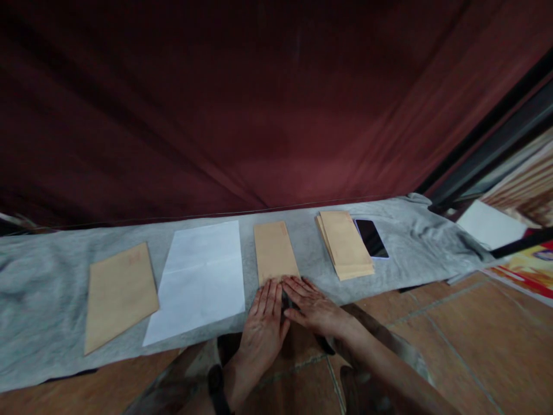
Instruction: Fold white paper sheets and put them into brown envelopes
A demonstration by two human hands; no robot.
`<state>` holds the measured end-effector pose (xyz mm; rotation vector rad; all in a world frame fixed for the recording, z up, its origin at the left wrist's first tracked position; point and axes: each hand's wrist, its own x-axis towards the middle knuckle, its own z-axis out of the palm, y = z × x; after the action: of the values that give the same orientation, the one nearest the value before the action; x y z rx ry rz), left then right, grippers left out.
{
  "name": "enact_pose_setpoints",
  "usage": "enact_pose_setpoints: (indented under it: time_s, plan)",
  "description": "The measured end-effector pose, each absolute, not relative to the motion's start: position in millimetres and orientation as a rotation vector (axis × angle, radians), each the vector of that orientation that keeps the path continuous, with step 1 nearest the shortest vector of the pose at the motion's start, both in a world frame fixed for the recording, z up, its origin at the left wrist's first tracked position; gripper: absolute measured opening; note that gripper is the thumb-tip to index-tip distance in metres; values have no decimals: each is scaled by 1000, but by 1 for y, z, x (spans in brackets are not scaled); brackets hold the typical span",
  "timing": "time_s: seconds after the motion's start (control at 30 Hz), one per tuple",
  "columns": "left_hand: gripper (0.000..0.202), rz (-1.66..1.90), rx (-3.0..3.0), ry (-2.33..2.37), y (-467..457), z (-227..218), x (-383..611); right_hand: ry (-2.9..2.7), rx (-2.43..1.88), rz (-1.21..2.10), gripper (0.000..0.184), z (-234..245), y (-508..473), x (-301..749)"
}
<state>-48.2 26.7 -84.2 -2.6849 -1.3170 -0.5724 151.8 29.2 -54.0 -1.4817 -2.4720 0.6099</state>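
A brown paper envelope point(276, 248) lies flat in front of me on a grey cloth. Its near end is covered by my hands. My left hand point(263, 320) rests palm down on that end, fingers stretched forward, a dark band round the wrist. Beside it my right hand point(313, 305) also lies flat, its fingers angled in towards the left ones. Both hands press on the envelope and grip nothing. Just left of the envelope is a white sheet of paper point(203, 282) with a faint fold line across it.
Another brown envelope point(123, 294) lies at the left, by the sheet's edge. To the right sits a small stack of brown envelopes point(348, 245), next to a dark-screened phone point(371, 238). The grey cloth point(410, 248) runs along a dark red curtain point(268, 115). Tiled floor point(466, 334) is nearest me.
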Motion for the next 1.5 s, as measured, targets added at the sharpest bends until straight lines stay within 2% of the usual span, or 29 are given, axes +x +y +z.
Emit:
enact_pose_setpoints:
  time_s: [0.37, 0.5, 0.73, 0.8, 0.9, 1.07, 1.17, 1.23, 1.4, 1.5]
  plan:
    - [59, -594, -2699, -1325, 31, -90, -49, -2324, -1662, 496, 52, -49, 32, 178]
    - [46, -572, -2708, -1352, 38, -79, -49, -2117, -1742, 482, 35, -51, 42, 173]
    - [36, -477, -2700, -1390, 55, -61, -40, -1496, -1728, 781, 12, -64, 66, 155]
    - [37, -467, -2672, -1387, 60, -55, -37, -1263, -1611, 996, 14, -62, 72, 153]
    - [38, -434, -2633, -1423, 67, -46, -32, -984, -1380, 1278, 28, -54, 74, 147]
    - [28, -475, -2645, -1669, 78, -28, -29, -807, -1160, 1450, 44, -39, 75, 134]
    - [17, -783, -2593, -1955, 86, -17, -35, -791, -1184, 1492, 49, -35, 75, 131]
    - [14, -1159, -2500, -2169, 92, -13, -39, -807, -1226, 1542, 50, -36, 75, 129]
    - [39, -2366, -2270, -2458, 98, -15, -33, -849, -1191, 1643, 47, -38, 72, 119]
    - [52, -2766, -2131, -2555, 93, -22, -23, -851, -1170, 1631, 47, -40, 72, 116]
